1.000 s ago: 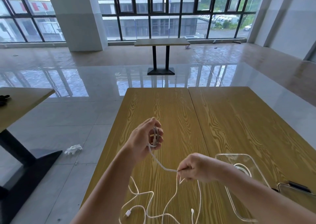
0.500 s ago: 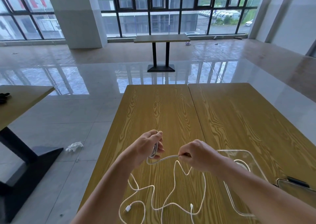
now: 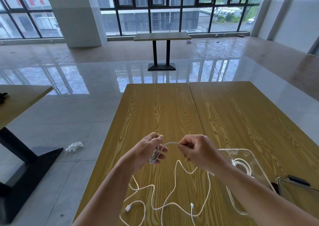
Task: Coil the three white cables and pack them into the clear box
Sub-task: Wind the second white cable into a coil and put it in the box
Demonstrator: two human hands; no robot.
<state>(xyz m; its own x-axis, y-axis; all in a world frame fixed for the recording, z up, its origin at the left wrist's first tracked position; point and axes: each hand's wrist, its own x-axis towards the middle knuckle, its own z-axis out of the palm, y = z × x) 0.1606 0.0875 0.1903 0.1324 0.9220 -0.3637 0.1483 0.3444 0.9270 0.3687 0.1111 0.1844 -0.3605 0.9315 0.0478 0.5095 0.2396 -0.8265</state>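
Glossy tiled floor [image 3: 96, 80] reflecting daylight from the black-framed window wall [image 3: 165, 9]. Far table [image 3: 162, 36] on black legs just before the windows; white pillar [image 3: 76, 15] to its left, another table [image 3: 20, 101] nearer, left.

Three white cables [image 3: 174, 187], one clear box [image 3: 250, 158], two hands [image 3: 148, 149], three tables [image 3: 241, 122].

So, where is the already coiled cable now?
In the head view, the coiled cable lies inside the clear box, on the table's right part, just behind the right forearm.
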